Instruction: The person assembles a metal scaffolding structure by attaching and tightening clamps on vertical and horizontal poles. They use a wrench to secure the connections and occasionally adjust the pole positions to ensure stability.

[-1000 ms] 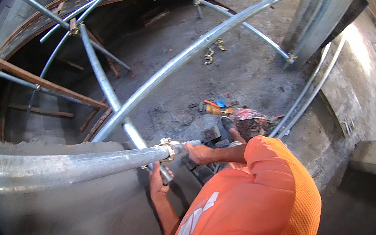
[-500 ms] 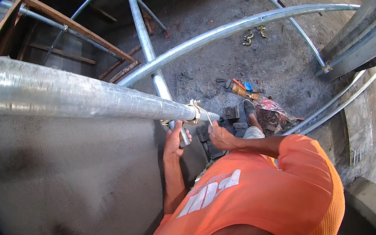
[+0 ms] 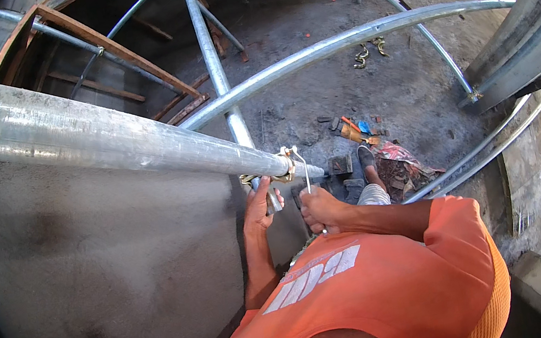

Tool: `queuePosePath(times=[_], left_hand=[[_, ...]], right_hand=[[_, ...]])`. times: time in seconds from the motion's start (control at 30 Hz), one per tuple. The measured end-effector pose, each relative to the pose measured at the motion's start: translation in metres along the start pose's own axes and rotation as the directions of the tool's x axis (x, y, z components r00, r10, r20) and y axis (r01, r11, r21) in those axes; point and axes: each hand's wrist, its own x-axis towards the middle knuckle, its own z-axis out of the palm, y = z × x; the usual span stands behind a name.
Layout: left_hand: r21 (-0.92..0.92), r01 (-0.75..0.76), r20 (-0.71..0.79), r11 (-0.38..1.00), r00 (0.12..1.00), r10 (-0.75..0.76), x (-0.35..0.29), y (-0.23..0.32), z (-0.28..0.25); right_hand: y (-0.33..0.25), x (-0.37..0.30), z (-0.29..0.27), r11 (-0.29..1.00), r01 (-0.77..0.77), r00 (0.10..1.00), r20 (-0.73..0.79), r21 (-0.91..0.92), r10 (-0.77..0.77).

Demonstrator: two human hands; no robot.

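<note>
Nearest the camera: an orange shirt [image 3: 395, 282] fills the lower frame, both bare forearms reaching up from it. Left hand [image 3: 258, 208] is wrapped around the vertical steel pipe [image 3: 231, 116] just below a clamp, fingers curled closed on the tube. Right hand [image 3: 320, 210] is closed on a thin metal tool [image 3: 305, 171] — its shank rises from the fist to the scaffold coupler [image 3: 277, 168], which sits where the vertical pipe meets the thick horizontal pipe [image 3: 109, 139]. That horizontal pipe runs from the left edge to the coupler, passing close along a rough grey plastered wall [image 3: 107, 279]. Below the joint, a foot [image 3: 366, 160] stands near dark blocks. Farther down, on the dusty ground — scattered tools [image 3: 354, 129] and a reddish rag [image 3: 395, 152]. A second long pipe [image 3: 349, 39] slants across above them. Farthest left, a wooden frame [image 3: 111, 50] leans over a dark pit.
</note>
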Motion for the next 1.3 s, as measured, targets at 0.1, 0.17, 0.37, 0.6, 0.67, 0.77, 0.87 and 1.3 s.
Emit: queuePosePath(times=[0.1, 0.17, 0.37, 0.6, 0.67, 0.77, 0.87, 1.3], left_hand=[[0.014, 0.012, -0.022, 1.000, 1.000, -0.012, 0.000, 0.000, -0.001], [0.000, 0.023, 0.010, 1.000, 1.000, -0.023, 0.000, 0.001, -0.001], [0.007, 0.030, -0.002, 1.000, 1.000, -0.030, -0.003, 0.003, 0.000], [-0.002, 0.018, 0.017, 1.000, 1.000, -0.018, -0.003, 0.003, -0.001], [0.015, 0.009, 0.002, 1.000, 1.000, -0.009, -0.004, 0.003, 0.001], [0.026, -0.008, 0.003, 1.000, 1.000, 0.008, -0.004, 0.004, 0.004], [0.013, -0.020, 0.008, 1.000, 1.000, 0.020, -0.005, 0.004, 0.006], [0.012, -0.003, -0.016, 1.000, 1.000, 0.003, 0.000, 0.000, 0.003]], right_hand=[[0.026, 0.020, -0.034, 0.742, 0.290, 0.921, -0.034, -0.604, -0.388], [0.035, 0.044, -0.065, 0.516, 0.328, 0.855, 0.016, -0.791, -0.519], [0.009, 0.131, -0.135, 0.038, 0.302, 0.823, 0.240, -0.953, -0.514], [-0.025, 0.175, -0.141, -0.148, 0.403, 0.619, 0.387, -0.903, -0.684], [-0.002, 0.190, -0.145, -0.124, 0.429, 0.588, 0.381, -0.895, -0.713], [0.054, 0.193, -0.150, -0.074, 0.359, 0.713, 0.325, -0.930, -0.621], [0.084, 0.161, -0.130, -0.312, 0.343, 0.676, 0.464, -0.886, -0.573], [-0.032, -0.009, 0.028, 0.962, -0.189, 0.982, 0.064, 0.195, 0.180]])
